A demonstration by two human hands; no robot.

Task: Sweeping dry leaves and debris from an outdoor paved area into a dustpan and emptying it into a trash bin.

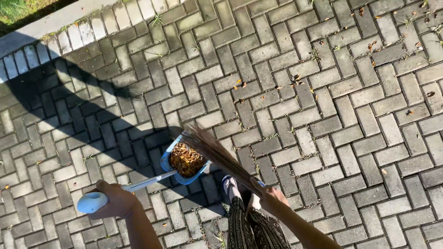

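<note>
The left hand [115, 200] is closed around the white plastic handle of a blue long-handled dustpan [184, 161], whose pan, filled with dry brown leaves [186, 159], sits ahead between both hands. The right hand [272, 198] grips a bundled brown twig broom [217, 152], bristles touching the pan, above grey herringbone brick paving [323, 115].

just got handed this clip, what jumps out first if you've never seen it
Low in the middle, a blue dustpan heaped with brown leaves, a twig broom laid across it. The left hand holds the pan's long white handle; the right hand holds the broom. Stray leaves dot the herringbone paving.
</note>
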